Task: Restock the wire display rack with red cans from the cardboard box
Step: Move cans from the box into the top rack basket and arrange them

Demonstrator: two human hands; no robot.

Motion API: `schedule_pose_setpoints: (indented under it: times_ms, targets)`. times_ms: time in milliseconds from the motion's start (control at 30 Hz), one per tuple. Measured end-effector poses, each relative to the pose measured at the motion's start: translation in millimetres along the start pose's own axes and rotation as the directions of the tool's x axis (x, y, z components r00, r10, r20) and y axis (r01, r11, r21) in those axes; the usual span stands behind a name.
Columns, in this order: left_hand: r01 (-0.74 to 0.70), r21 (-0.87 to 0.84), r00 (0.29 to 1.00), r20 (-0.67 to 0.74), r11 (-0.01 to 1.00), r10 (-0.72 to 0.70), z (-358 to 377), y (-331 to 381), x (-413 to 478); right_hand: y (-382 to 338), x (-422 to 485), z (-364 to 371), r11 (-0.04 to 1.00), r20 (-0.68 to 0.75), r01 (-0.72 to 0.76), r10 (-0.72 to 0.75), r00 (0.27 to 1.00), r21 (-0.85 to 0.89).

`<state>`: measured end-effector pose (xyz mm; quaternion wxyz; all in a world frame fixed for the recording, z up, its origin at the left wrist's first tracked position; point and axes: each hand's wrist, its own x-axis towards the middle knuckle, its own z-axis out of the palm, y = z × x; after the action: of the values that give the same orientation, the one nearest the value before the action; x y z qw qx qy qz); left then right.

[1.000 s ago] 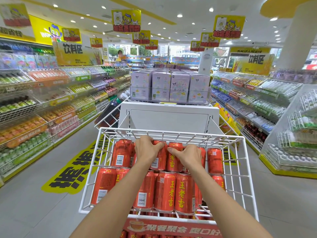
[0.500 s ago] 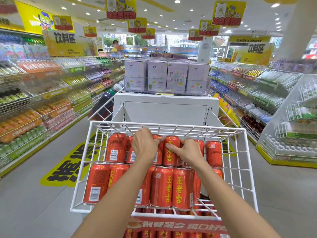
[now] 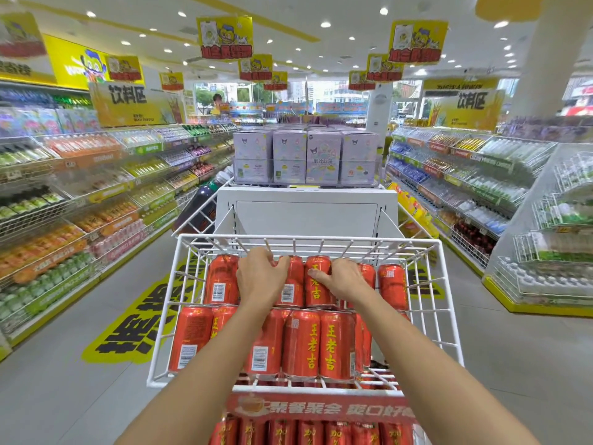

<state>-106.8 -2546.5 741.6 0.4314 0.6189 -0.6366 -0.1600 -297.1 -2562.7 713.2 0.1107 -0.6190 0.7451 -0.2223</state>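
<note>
Both hands, left (image 3: 261, 277) and right (image 3: 345, 279), curl their fingers around red cans (image 3: 317, 281) in the white wire rack (image 3: 308, 239).

Two bare hands, left hand (image 3: 261, 277) and right hand (image 3: 345, 279), rest on the far row of red cans (image 3: 317, 281). That far row in the white wire basket (image 3: 449, 316) shows about five cans; the near row (image 3: 301, 342) about six, some partly hidden. Four lilac cartons (image 3: 305, 159) face the camera beyond. One red banner (image 3: 321, 407) fronts the rack.
</note>
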Motion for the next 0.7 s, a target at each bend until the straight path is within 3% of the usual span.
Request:
schedule_pose_setpoints:
  times_ms: [167, 333, 467, 600, 700]
  targets:
    - [-0.218, 0.158, 0.973, 0.114, 0.963, 0.202, -52, -25, -30, -3, -24, -11, 0.997, -0.039, 0.021, -0.024, 0.999, -0.074]
    - [-0.527, 0.448, 0.835, 0.429, 0.722, 0.344, -101, -34, -59, -32, -90, -33, 0.974, -0.123, 0.169, -0.188, 0.974, -0.15]
    - [-0.597, 0.479, 0.786, 0.512, 0.644, 0.347, -126, -33, -96, -56, -163, -48, 0.924, -0.02, 0.281, -0.296, 0.955, -0.261]
    - [-0.695, 0.428, 0.712, 0.525, 0.578, 0.467, -136, -45, -135, -65, -235, -44, 0.906, -0.031, 0.265, -0.291, 0.956, -0.33]
    - [-0.696, 0.391, 0.704, 0.536, 0.602, 0.466, -140, -62, -167, -61, -278, -25, 0.897, -0.048, 0.24, -0.276, 0.96, -0.371]
